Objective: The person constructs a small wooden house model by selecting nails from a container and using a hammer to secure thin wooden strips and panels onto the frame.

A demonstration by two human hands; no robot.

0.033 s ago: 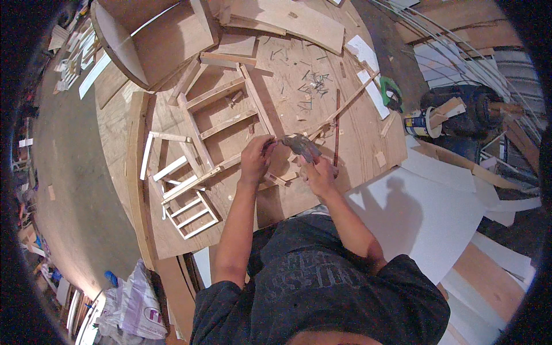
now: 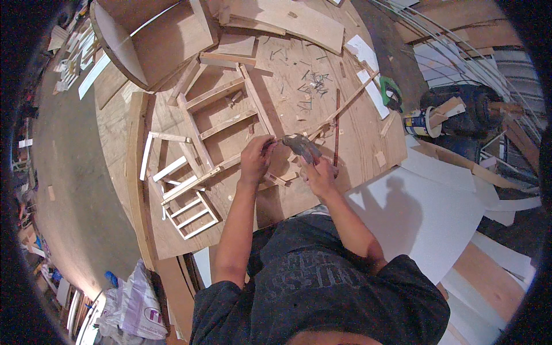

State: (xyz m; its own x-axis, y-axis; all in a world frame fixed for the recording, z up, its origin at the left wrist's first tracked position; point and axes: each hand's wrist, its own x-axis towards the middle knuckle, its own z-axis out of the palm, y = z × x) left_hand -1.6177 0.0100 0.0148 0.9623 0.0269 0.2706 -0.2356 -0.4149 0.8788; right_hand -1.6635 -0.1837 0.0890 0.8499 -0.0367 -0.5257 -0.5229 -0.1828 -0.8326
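My left hand [image 2: 260,158] is closed in a pinch near the right rail of a ladder-like wooden frame [image 2: 230,122]; whatever sits between the fingertips is too small to name. Gripped in my right hand [image 2: 319,174] is a dark, scuffed tool [image 2: 300,147] with a blunt head, its exact kind unclear. The tool's head reaches toward my left fingertips, nearly touching them. Both hands hover over the plywood table [image 2: 368,138], just beyond my body. Small wood offcuts [image 2: 278,179] lie beneath and between them.
Loose nails [image 2: 313,83] are scattered beyond my hands. A small white-edged frame [image 2: 198,218] lies at the left. A curved wooden box [image 2: 167,43] stands at the far left, with a long board [image 2: 293,23] beside it. A green-handled saw [image 2: 391,94] rests at the right edge.
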